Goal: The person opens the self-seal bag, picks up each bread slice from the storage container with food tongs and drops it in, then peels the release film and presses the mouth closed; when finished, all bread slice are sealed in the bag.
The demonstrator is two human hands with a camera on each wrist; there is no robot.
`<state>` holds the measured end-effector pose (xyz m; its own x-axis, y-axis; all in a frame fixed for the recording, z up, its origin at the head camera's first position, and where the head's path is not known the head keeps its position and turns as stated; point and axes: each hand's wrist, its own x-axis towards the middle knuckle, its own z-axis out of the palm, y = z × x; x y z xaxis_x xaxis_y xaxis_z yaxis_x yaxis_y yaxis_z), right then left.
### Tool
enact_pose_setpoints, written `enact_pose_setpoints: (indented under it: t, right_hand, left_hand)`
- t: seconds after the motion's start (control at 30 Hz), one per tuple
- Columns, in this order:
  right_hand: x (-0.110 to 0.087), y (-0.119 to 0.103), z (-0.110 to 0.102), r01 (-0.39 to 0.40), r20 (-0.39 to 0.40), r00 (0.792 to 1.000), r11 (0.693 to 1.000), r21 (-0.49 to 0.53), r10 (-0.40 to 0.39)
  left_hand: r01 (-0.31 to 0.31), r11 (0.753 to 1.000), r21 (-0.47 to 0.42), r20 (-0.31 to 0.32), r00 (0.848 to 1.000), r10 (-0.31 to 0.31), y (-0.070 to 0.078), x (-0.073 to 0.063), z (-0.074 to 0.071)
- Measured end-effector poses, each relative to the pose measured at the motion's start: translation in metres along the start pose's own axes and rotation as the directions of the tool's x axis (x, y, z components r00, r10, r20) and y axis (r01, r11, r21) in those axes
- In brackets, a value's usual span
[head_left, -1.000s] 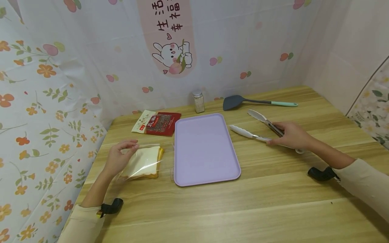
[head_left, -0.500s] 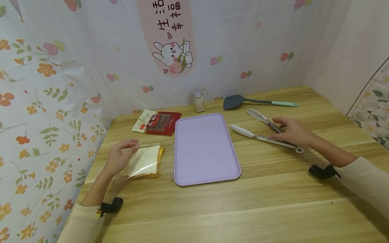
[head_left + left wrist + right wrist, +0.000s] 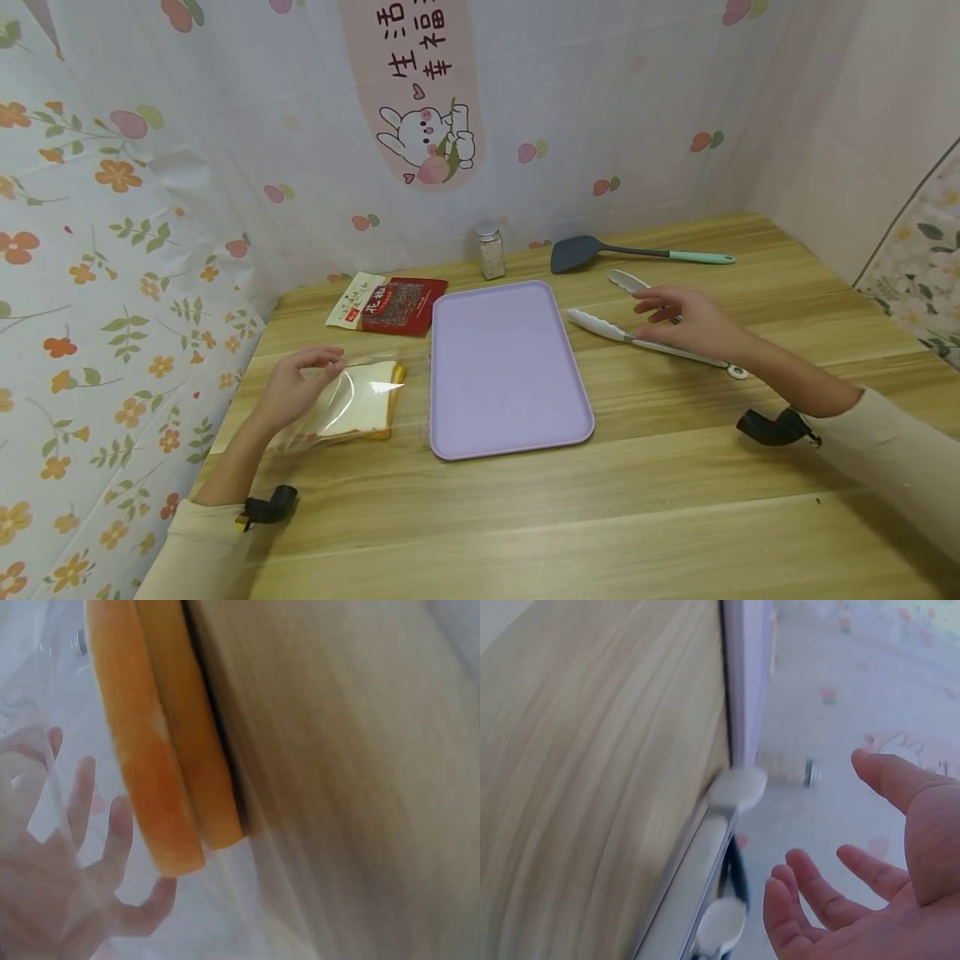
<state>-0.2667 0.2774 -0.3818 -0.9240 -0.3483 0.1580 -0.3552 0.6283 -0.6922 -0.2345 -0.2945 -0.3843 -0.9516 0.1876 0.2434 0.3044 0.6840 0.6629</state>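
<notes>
My left hand (image 3: 292, 390) pinches a clear plastic bag (image 3: 318, 425) between thumb and index finger, lifting it above the table. Inside lie white bread slices (image 3: 363, 400) with brown crusts. In the left wrist view, the orange-brown bread edge (image 3: 154, 757) fills the top, and the left hand (image 3: 82, 870) shows through the film. My right hand (image 3: 693, 321) hovers above the metal tongs (image 3: 678, 352), fingers loosely bent and holding nothing. The tongs lie spread, their white tips (image 3: 592, 323) towards the tray. In the right wrist view, the right hand (image 3: 870, 900) is apart from them.
A light purple tray (image 3: 510, 367) lies between both hands. Behind stand a red-and-white spice packet (image 3: 390, 304) and a small glass jar (image 3: 491, 252). A dark spatula (image 3: 637, 250) with a mint handle lies at the back right. Curtains border the table.
My right hand has let go of the tongs and moved left and slightly up; the tongs stay on the table. The plastic film has shifted over the bread, while my left hand barely moved.
</notes>
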Motion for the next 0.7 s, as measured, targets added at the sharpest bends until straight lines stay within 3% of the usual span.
enact_pose_setpoints:
  t: [0.17, 0.43, 0.57, 0.7]
  right_hand:
    - [0.006, -0.016, 0.014, 0.031, 0.044, 0.998, 0.996, 0.086, -0.035]
    - [0.015, -0.045, 0.046, 0.114, 0.082, 0.988, 0.974, 0.193, -0.132]
    - [0.017, -0.061, 0.063, 0.113, 0.124, 0.981, 0.953, 0.28, -0.152]
    - [0.018, -0.079, 0.078, 0.073, 0.18, 0.974, 0.938, 0.338, -0.14]
  left_hand:
    - [0.003, 0.999, 0.038, 0.059, 0.998, -0.005, -0.003, 0.002, -0.005]
    - [-0.056, 0.997, 0.055, 0.108, 0.993, 0.05, 0.0, 0.011, -0.013]
    - [-0.081, 0.996, 0.035, 0.178, 0.981, 0.073, 0.003, 0.018, -0.018]
    - [-0.108, 0.994, 0.015, 0.27, 0.958, 0.1, 0.006, 0.025, -0.02]
